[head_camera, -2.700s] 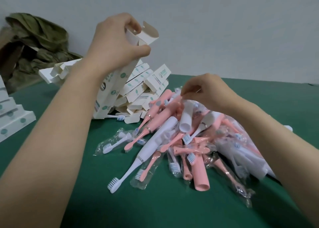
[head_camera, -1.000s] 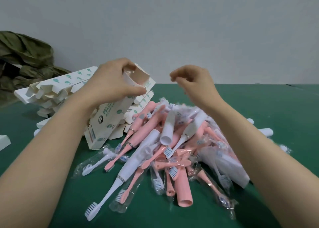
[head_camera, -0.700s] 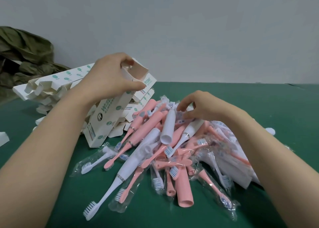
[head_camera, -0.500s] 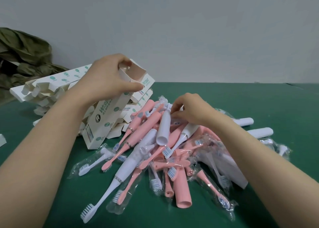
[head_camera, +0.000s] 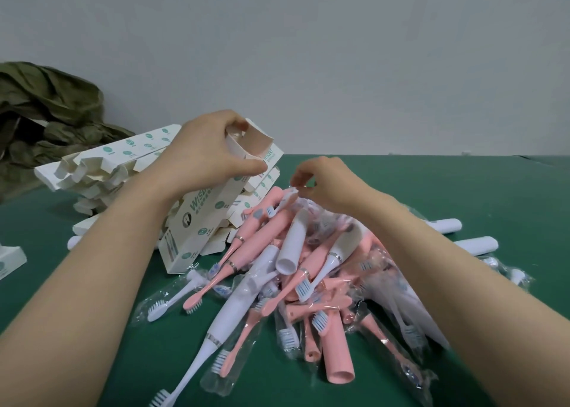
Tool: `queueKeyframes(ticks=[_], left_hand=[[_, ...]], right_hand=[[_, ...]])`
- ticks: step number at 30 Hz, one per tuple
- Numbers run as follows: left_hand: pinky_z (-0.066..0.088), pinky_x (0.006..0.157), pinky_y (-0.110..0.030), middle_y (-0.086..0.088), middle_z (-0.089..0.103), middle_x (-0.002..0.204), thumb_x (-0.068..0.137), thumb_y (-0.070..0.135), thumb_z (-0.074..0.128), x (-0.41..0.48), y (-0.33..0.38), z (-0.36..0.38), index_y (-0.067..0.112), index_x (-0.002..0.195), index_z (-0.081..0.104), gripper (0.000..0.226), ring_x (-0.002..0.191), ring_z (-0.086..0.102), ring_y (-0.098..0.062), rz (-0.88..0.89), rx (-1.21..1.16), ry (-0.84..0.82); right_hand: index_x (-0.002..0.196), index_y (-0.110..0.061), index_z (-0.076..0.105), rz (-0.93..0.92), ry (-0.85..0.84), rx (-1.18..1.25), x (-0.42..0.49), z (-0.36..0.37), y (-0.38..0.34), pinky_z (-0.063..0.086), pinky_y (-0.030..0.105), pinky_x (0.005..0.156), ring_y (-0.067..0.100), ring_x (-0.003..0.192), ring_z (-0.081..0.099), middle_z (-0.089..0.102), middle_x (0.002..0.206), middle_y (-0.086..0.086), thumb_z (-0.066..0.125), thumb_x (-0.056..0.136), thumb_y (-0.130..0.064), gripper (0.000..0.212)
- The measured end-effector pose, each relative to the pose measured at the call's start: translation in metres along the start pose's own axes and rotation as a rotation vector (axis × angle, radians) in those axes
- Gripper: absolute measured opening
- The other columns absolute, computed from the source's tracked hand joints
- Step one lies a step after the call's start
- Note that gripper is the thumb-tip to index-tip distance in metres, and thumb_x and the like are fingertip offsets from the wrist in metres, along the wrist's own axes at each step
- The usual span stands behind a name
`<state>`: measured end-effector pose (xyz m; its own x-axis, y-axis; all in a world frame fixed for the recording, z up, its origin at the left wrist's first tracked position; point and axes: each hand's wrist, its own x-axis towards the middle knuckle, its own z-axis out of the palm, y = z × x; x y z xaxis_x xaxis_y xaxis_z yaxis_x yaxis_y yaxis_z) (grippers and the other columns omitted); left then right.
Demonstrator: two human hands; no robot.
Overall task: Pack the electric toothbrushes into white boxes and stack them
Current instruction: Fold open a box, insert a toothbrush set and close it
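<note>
My left hand grips the open top end of a long white box that stands tilted, its lower end on the green table. In front of it lies a heap of pink and white electric toothbrushes, many with spare heads in clear wrappers. My right hand hovers over the top of the heap and pinches the end of a clear-wrapped brush head between thumb and fingers.
A loose pile of empty white boxes with open flaps lies behind the held box. Crumpled olive cloth sits at the back left. Another white box shows at the left edge. White handles lie at the right.
My right hand dipped into the top of the heap and has now risen a little, pinching a wrapped brush head. The left hand has kept the box in the same tilted hold.
</note>
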<state>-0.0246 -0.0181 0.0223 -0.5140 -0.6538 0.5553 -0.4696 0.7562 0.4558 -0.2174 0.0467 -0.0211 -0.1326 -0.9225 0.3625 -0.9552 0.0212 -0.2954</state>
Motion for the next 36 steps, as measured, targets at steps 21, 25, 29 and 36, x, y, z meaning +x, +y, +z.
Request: queueKeyframes(ticks=[21, 25, 29, 36], left_hand=[[0.031, 0.062, 0.003, 0.024, 0.049, 0.094, 0.065, 0.038, 0.078, -0.005, -0.002, 0.010, 0.030, 0.115, 0.057, 0.055, 0.079, 0.045, 0.014, 0.030, 0.014, -0.068], [0.028, 0.066, 0.007, 0.019, 0.050, 0.100, 0.067, 0.034, 0.079, -0.004, -0.001, 0.012, 0.027, 0.120, 0.059, 0.057, 0.087, 0.046, -0.004, 0.029, 0.027, -0.057], [0.029, 0.064, 0.004, 0.018, 0.051, 0.100, 0.067, 0.034, 0.079, -0.006, 0.004, 0.018, 0.028, 0.122, 0.059, 0.058, 0.088, 0.046, -0.004, 0.025, 0.029, -0.032], [0.040, 0.066, -0.006, 0.019, 0.063, 0.088, 0.062, 0.033, 0.079, -0.026, 0.010, 0.024, 0.039, 0.107, 0.060, 0.049, 0.086, 0.054, 0.007, 0.032, -0.235, 0.082]], right_hand=[[0.080, -0.009, 0.067, 0.146, 0.108, 0.542, -0.005, -0.030, 0.015, 0.056, 0.027, 0.069, 0.015, 0.068, 0.065, 0.070, 0.073, 0.004, 0.069, 0.086, -0.016, 0.009], [0.077, -0.009, 0.067, 0.172, 0.495, 0.981, -0.008, -0.047, 0.002, 0.055, 0.021, 0.063, 0.011, 0.061, 0.065, 0.070, 0.071, 0.006, 0.064, 0.089, -0.014, 0.014], [0.081, -0.002, 0.064, 0.094, 0.429, 1.427, -0.014, -0.054, -0.021, 0.054, 0.019, 0.063, 0.014, 0.061, 0.066, 0.069, 0.068, 0.006, 0.060, 0.091, -0.009, 0.013], [0.074, -0.010, 0.067, 0.054, 0.436, 0.943, -0.018, -0.051, -0.046, 0.056, 0.024, 0.067, 0.014, 0.063, 0.069, 0.071, 0.066, 0.006, 0.067, 0.084, -0.005, 0.011]])
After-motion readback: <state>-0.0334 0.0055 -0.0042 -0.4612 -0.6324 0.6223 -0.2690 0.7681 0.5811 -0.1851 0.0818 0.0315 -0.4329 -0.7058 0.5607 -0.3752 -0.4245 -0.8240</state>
